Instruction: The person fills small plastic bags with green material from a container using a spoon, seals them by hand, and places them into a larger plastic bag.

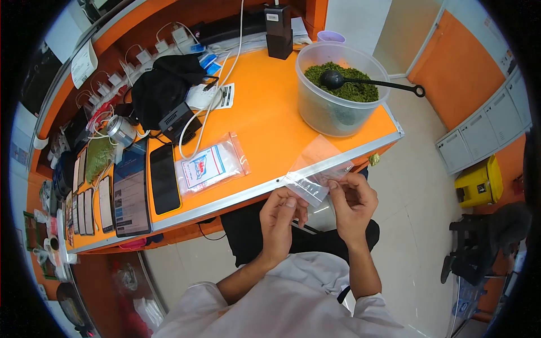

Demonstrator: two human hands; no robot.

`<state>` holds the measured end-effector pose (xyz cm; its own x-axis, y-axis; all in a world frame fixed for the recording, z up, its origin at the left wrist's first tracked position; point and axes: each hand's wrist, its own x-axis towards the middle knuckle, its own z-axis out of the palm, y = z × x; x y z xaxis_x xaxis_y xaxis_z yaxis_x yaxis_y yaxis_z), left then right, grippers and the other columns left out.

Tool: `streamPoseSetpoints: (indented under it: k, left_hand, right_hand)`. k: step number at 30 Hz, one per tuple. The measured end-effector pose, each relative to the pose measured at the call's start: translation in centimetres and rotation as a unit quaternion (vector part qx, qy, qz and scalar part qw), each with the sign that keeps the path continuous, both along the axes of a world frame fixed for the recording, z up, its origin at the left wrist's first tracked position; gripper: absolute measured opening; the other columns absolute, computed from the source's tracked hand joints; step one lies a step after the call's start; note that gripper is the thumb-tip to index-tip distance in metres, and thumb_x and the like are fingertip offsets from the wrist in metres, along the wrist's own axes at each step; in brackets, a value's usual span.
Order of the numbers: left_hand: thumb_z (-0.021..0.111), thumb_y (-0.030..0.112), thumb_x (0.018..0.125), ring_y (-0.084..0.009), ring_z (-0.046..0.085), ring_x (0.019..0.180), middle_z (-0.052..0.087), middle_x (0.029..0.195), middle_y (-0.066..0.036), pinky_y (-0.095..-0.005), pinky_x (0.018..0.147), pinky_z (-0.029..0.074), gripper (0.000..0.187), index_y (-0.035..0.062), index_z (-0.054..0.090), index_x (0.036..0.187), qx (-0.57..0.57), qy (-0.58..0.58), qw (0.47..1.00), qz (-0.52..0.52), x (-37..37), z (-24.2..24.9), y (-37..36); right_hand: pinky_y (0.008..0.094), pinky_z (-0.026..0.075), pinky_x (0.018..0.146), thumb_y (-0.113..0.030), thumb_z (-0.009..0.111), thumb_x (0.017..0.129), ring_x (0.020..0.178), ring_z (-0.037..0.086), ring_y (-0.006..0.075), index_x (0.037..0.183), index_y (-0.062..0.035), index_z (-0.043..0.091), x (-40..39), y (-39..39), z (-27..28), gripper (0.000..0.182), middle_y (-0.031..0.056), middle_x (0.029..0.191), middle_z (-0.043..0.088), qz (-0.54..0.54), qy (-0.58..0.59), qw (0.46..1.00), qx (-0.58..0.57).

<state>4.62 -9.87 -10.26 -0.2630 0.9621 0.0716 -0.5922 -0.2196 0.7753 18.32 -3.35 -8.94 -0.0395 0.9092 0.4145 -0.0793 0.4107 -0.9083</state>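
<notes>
Both my hands hold a clear plastic bag (316, 160) over the front edge of the orange table (259, 104). My left hand (280, 222) pinches its lower left corner, and my right hand (353, 205) pinches its right side. Beyond the bag stands a translucent tub (329, 112) of chopped green leaf matter (360, 90). A black long-handled scoop (332, 79) lies on the green matter, its handle reaching past the tub's right rim. To the left, a pack of clear bags with a printed label (207, 167) lies flat on the table.
A black phone (164, 177), a tablet (131, 191) and several more phones line the table's left part. White cables, a can (120, 130) and a black cloth (163, 90) lie behind them. A black box (278, 34) stands at the back. A yellow bin (479, 181) is on the right.
</notes>
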Motion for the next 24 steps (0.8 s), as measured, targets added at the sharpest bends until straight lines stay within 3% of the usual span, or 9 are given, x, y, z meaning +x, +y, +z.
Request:
streamPoseSetpoints:
  k: [3,10,12,16,22,24]
  left_hand:
    - [0.055,0.012,0.108,-0.0104,0.054,0.069,0.064,0.091,-0.007,-0.0253,0.059,0.042,0.011,0.0022,0.057,0.104,-0.046,0.077,0.996,0.005,0.0,0.5,0.2]
    - [0.055,0.007,0.106,-0.0092,0.053,0.067,0.063,0.087,-0.006,-0.0243,0.058,0.040,0.007,0.0027,0.058,0.100,-0.045,0.094,0.995,0.006,0.2,-0.1,0.8]
    - [0.058,0.006,0.105,-0.0063,0.053,0.065,0.066,0.090,-0.006,-0.0215,0.056,0.040,0.010,-0.0024,0.062,0.107,-0.030,0.051,0.998,-0.012,0.4,-0.2,0.9]
    - [0.059,0.006,0.104,-0.0062,0.053,0.064,0.066,0.088,-0.006,-0.0216,0.055,0.040,0.010,-0.0030,0.063,0.106,-0.053,0.031,0.998,-0.023,0.7,0.6,1.1]
    - [0.063,0.008,0.104,-0.0056,0.054,0.064,0.066,0.083,-0.003,-0.0218,0.055,0.041,0.012,-0.0024,0.065,0.097,-0.084,0.080,0.993,-0.009,0.7,0.5,1.3]
    - [0.065,0.009,0.104,-0.0047,0.055,0.065,0.067,0.083,-0.004,-0.0217,0.057,0.042,0.014,-0.0018,0.064,0.095,-0.053,0.109,0.993,-0.002,0.8,0.1,1.4]
  right_hand:
    - [0.0261,0.055,0.076,0.008,0.071,0.092,0.083,0.067,0.0108,0.102,0.0078,0.067,0.3,-0.2,-0.1,0.010,0.0092,0.092,0.072,0.000,-0.009,1.000,0.006]
    - [0.0246,0.053,0.074,0.010,0.072,0.090,0.081,0.067,0.0105,0.102,0.0070,0.069,1.1,-0.6,-0.7,0.013,0.0099,0.092,0.073,-0.003,-0.006,1.000,0.018]
    - [0.0248,0.053,0.075,0.011,0.072,0.089,0.082,0.067,0.0113,0.103,0.0078,0.069,1.3,-0.7,-0.8,0.014,0.0109,0.094,0.074,-0.006,0.008,1.000,0.028]
    - [0.0250,0.053,0.077,0.011,0.071,0.089,0.084,0.068,0.0125,0.104,0.0084,0.070,1.6,-0.4,-1.0,0.015,0.0119,0.096,0.075,-0.004,0.002,0.998,0.060]
    - [0.0289,0.056,0.081,0.012,0.067,0.093,0.091,0.071,0.0176,0.109,0.0063,0.066,1.5,0.0,-0.7,0.017,0.0136,0.102,0.073,-0.021,-0.061,0.993,0.098]
    - [0.0300,0.054,0.079,0.010,0.073,0.088,0.090,0.069,0.0178,0.102,0.0079,0.069,0.3,-0.1,0.6,0.015,0.0133,0.100,0.073,-0.137,0.038,0.990,0.000]
